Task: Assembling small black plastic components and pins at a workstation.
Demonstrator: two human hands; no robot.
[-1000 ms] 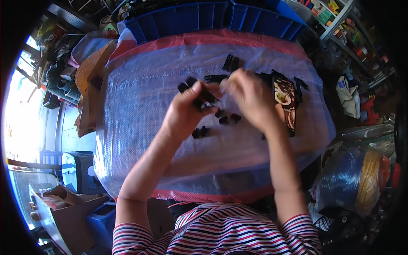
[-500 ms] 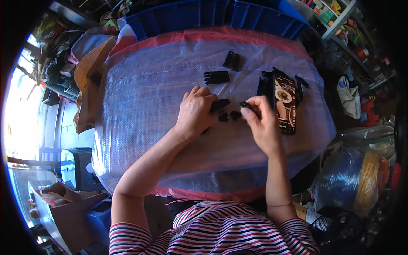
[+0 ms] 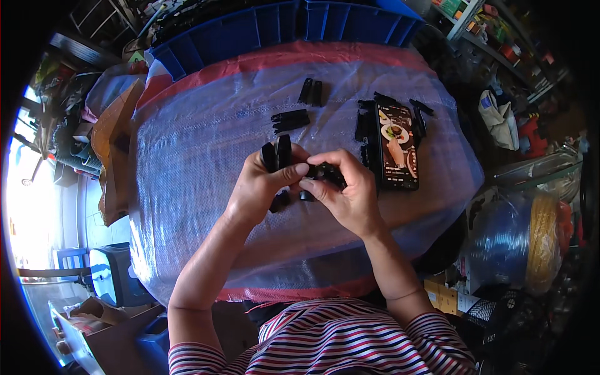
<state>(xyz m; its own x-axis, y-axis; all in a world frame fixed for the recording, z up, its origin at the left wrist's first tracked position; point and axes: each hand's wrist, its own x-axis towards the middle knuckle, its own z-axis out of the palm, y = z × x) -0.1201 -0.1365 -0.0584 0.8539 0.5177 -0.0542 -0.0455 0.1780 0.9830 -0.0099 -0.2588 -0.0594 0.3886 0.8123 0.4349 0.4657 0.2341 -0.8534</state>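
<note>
My cam feed rn: L hand (image 3: pixel 253 189) wrapped round black strips (image 3: pixel 283 150), R hand (image 3: pixel 349 199) pinching small black bits (image 3: pixel 329 174) right up close, w/ lit phone (image 3: pixel 397 149) nearby.

A broad, rounded surface wrapped in translucent woven plastic (image 3: pixel 181 187), with a red band (image 3: pixel 369 52) along its far edge and another along its near edge, carries the things. Two dark bars (image 3: pixel 317 94) lie side by side toward the back, and a cluster of thin black strips (image 3: pixel 294 117) sits nearer. Farther right rests a phone (image 3: pixel 395 132) with its screen lit, other black pieces (image 3: pixel 362 127) around it. Small black parts (image 3: pixel 279 201) lie low in the middle, partly hidden.
</note>
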